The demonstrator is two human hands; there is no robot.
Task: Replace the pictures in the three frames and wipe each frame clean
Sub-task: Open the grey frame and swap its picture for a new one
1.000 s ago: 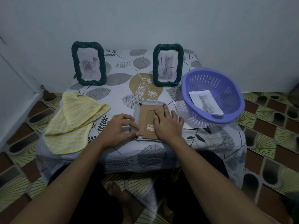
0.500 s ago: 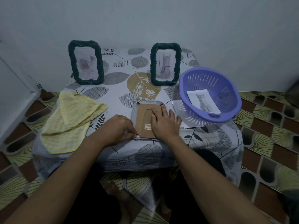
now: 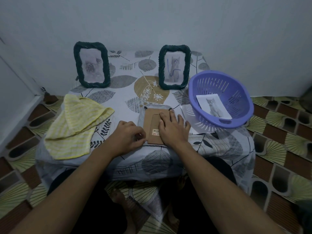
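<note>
We see a small surface with a leaf cloth over it, set against a pale wall. A frame lies face down by the near edge, in the middle, so we see its brown card back with a small sticker on it. The right hand lies flat on that back with its fingers straight, pressing on the right side of it. The left hand is just beside the frame's left edge, down by its near corner. Its fingers are curled and the tips come together there, but we cannot tell if they pinch anything, as that spot is too small and dark. Two more frames with dark green twisted rims stand upright at the far edge. The left standing frame is near the far left corner and holds a blurry grey picture. The right standing frame is nearer the far right corner and holds a cat picture with a blue scribble on it. A purple basket sits at the right edge, tipped a little toward us, and a cat picture lies inside it. A white sheet pokes out from under the basket, next to the right hand. A yellow striped cloth lies crumpled at the left edge, well apart from the face-down frame
</note>
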